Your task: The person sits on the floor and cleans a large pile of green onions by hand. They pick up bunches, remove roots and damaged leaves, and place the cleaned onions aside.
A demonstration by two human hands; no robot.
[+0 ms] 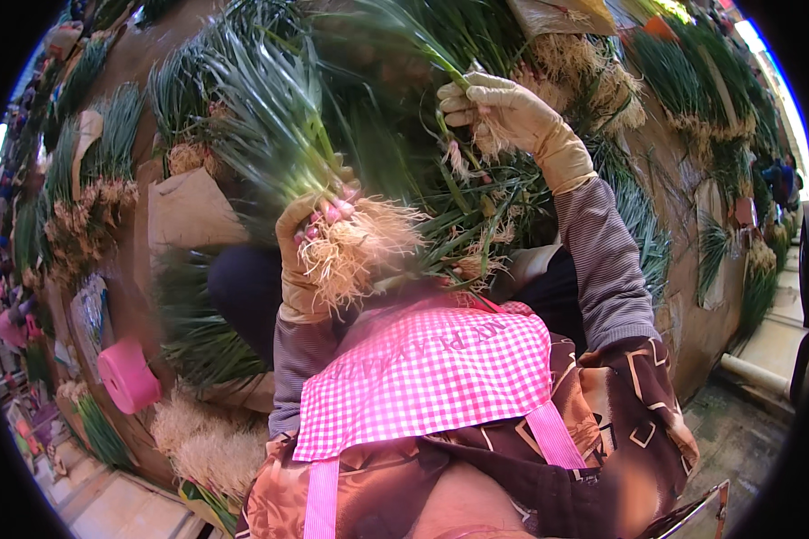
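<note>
My left hand (298,266), in a pale rubber glove, is shut around a thick bunch of spring onions (334,214). Its pinkish bulbs and stringy roots point towards me, and its green leaves fan out away from me. Up and to the right, my gloved right hand (509,111) grips a spring onion stalk (453,71) near its root end; whether it holds more than one is hard to tell. Below that hand lies a loose heap of green leaves and rooted onion scraps (492,215), between my knees. The leaves between my hands are blurred.
Bundled spring onions (243,74) lie beyond my left hand, with more root-end bundles (573,67) at upper right. A pink plastic stool (128,377) stands at left, near a mass of pale roots (205,431). My pink checked apron (425,377) covers my lap.
</note>
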